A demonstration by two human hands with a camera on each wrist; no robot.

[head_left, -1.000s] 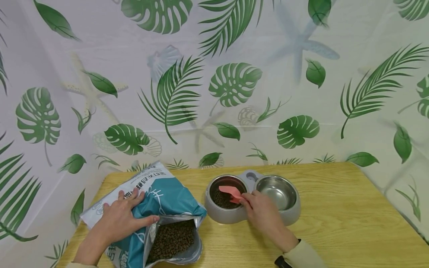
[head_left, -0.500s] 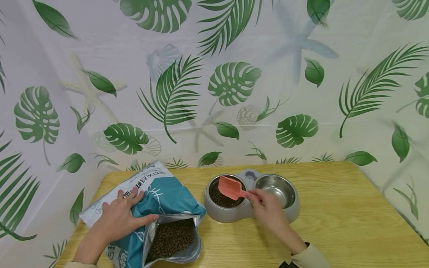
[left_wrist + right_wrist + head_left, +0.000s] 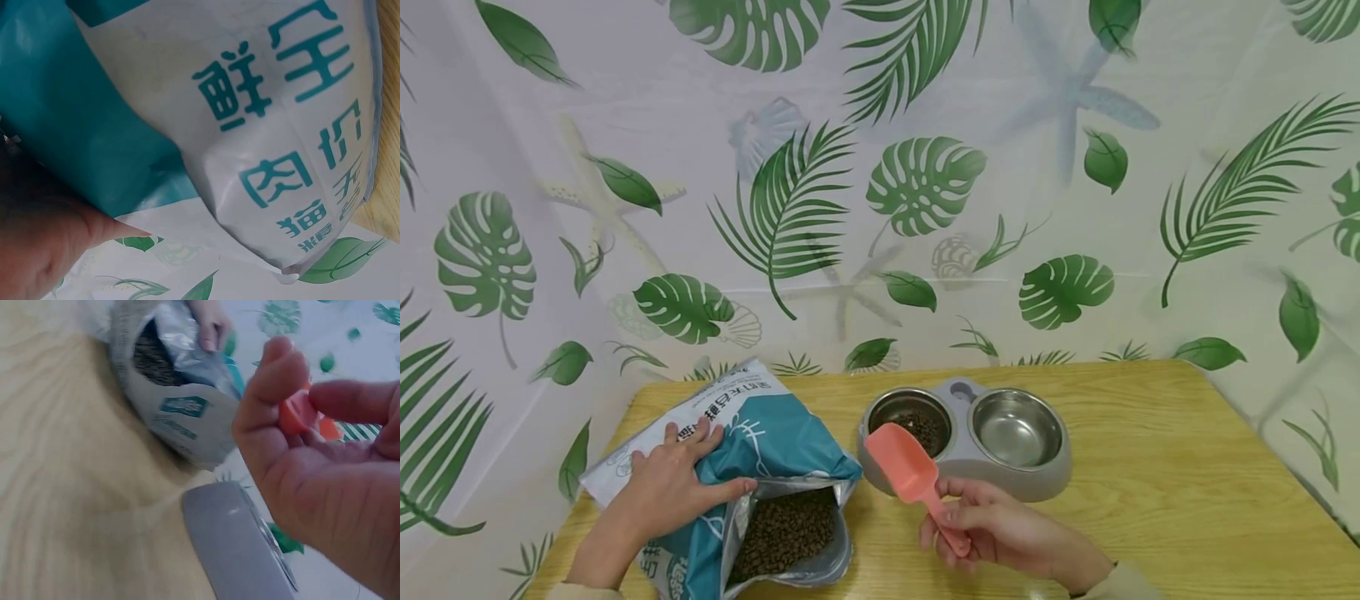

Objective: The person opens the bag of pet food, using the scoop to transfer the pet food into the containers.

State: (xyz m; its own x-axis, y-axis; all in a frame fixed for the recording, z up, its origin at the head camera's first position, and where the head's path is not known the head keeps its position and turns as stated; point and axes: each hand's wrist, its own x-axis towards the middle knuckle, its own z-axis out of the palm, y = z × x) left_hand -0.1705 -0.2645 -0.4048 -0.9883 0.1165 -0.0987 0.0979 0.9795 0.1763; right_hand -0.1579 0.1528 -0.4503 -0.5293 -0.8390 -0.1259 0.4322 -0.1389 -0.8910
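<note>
A pink scoop (image 3: 904, 462) is held in the grip of the right hand (image 3: 992, 521), its handle pinched between thumb and curled fingers. The scoop is raised at a slant in front of a grey double feeder (image 3: 1015, 485), its tip overlapping the front rim of the left bowl in the head view; whether it is touched cannot be told. In the feeder, 2 steel bowls are set side by side: dark brown pellets (image 3: 922, 427) are seen in the left bowl (image 3: 895, 402), and bare metal in the right bowl (image 3: 1017, 429).

The left hand (image 3: 673, 483) is laid on a teal and white bag (image 3: 786, 437), its grip spread wide and nothing enclosed, with the thumb extended along the bag's mouth. More kibble (image 3: 790, 533) is shown inside the bag, which is laid just beside the feeder on the wooden surface (image 3: 1187, 475). Behind, a leaf-printed sheet (image 3: 925, 187) is hung.
</note>
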